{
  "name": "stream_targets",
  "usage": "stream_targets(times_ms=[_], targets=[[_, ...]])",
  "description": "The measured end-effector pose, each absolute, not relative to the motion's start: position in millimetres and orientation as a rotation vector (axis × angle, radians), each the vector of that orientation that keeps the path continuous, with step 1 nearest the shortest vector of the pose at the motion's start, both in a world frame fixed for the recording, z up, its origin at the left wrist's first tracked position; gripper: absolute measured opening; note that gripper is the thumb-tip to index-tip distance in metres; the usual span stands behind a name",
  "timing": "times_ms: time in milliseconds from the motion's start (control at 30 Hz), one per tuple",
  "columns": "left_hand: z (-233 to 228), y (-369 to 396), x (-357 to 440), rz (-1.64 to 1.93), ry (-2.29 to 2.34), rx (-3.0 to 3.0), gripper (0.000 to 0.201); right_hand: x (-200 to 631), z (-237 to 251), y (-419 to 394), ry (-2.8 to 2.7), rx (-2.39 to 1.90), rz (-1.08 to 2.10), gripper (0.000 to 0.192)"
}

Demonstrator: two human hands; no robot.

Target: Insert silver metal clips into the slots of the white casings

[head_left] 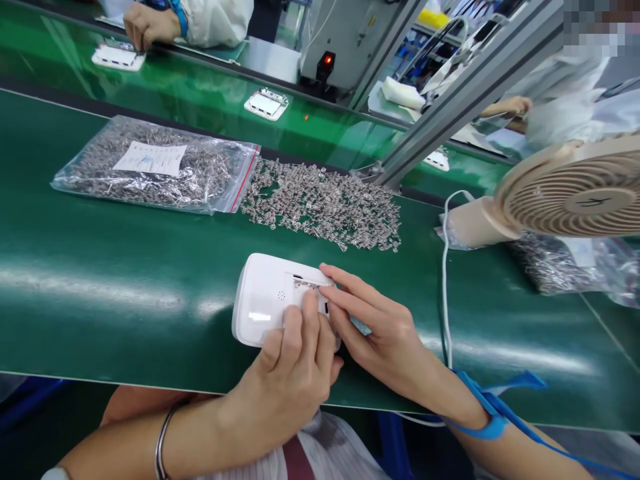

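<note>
Far left, back of the green mat (pixel 100 280): sealed bag of small metal clips (pixel 155 167) with a paper label, lying flat. Just right of it, a loose heap of the same clips (pixel 325 207) spread on the mat, well apart from the hands.

Centre, near edge: white plastic case (pixel 270 300) lying flat on the mat, slotted end toward the right. Left hand (pixel 290 373) is pressed down on the near right corner of the case, fingers curled over the top, pinning it. Right hand (pixel 380 327) comes in from the right, fingers extended and together, tips at the slot, touching the left fingertips. Looks like a clip is being seated there, but fingers cover the spot, so can't tell if the right hand holds anything.

Blue wrist strap (pixel 487 417) on the right wrist, its cord trailing off lower right. White cable (pixel 444 293) runs down the mat just beside that forearm, up to a small fan (pixel 575 193) lying on a second bag of clips (pixel 575 263).

Behind, on the conveyor (pixel 200 87): more white cases, and other people's hands at top left (pixel 147 25) and top right (pixel 510 107).

Risks, as I judge them:
- Case sits close to the mat's near edge; a hard push could slide it off toward the lap.
- Slot is hidden by both hands, so a tilted or half-seated part could go unnoticed.
- Forearm could snag the white cable and drag the fan.
- Loose heap is unbounded; a sleeve sweep would scatter it.
</note>
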State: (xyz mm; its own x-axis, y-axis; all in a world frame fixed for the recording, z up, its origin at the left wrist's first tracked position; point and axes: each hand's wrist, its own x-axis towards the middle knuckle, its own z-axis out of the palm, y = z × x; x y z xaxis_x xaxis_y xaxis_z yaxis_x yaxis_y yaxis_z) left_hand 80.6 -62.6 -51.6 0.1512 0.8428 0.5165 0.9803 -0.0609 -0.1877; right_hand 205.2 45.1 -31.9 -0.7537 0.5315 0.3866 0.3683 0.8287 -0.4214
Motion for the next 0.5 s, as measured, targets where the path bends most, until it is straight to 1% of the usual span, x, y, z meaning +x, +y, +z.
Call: stream_targets(times_ms=[167, 267, 400, 500], targets=[[-53.2, -64.0, 80.9, -0.379, -1.712, -1.942, 0.047, 206.5, -29.4, 44.5, -2.613, -0.576, 0.303, 0.025], [-52.7, -64.5, 79.8, -0.366, -1.681, -1.973, 0.046, 204.7, -26.2, 47.4, -2.686, -0.531, 0.273, 0.018], [-50.8, -63.5, 78.6, -0.377, -1.683, -1.96, 0.045, 197.9, -29.8, 54.2, -2.501, -0.646, 0.475, 0.011], [-49.7, -63.3, 77.9, -0.383, -1.687, -1.943, 0.045, 192.1, -37.2, 57.9, -2.304, -0.739, 0.638, 0.011]])
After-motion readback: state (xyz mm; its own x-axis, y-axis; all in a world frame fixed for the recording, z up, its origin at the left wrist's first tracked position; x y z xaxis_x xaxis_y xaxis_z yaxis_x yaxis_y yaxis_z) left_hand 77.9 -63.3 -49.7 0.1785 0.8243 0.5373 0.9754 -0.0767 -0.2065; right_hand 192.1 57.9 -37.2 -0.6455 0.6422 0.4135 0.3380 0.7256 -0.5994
